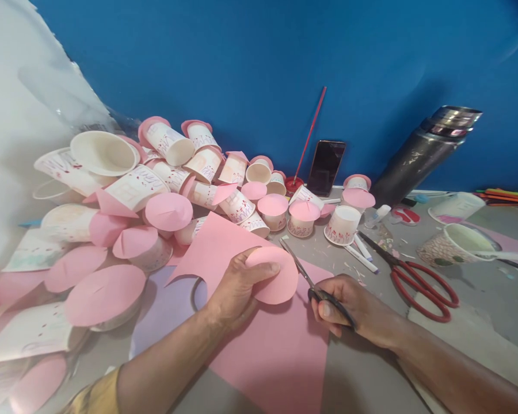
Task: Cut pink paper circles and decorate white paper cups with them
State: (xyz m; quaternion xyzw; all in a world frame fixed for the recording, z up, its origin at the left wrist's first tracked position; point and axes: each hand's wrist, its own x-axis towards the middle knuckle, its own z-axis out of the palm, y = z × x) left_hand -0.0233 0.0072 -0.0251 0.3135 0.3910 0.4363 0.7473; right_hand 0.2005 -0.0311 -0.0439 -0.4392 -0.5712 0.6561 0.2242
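Observation:
Between the thumb and fingers of my left hand [237, 284] is a pink paper circle [280, 282], its face turned up toward me. My right hand [345, 305] grips small black-handled scissors [313, 284], whose blades point up and left alongside the circle's right edge. Whether the blades touch the paper, I cannot tell. Beneath both hands lies a large pink paper sheet [271, 351] with a curved piece cut from its left side. A lilac paper sheet [155, 316] shows from under it.
Paper cups with pink paper tops [168, 213] are heaped at the left and back. Red-handled scissors [423, 290], markers [362, 259] and a patterned cup [449, 244] lie at right. A phone [326, 167] and a dark flask [423, 155] lean against the blue wall [259, 57].

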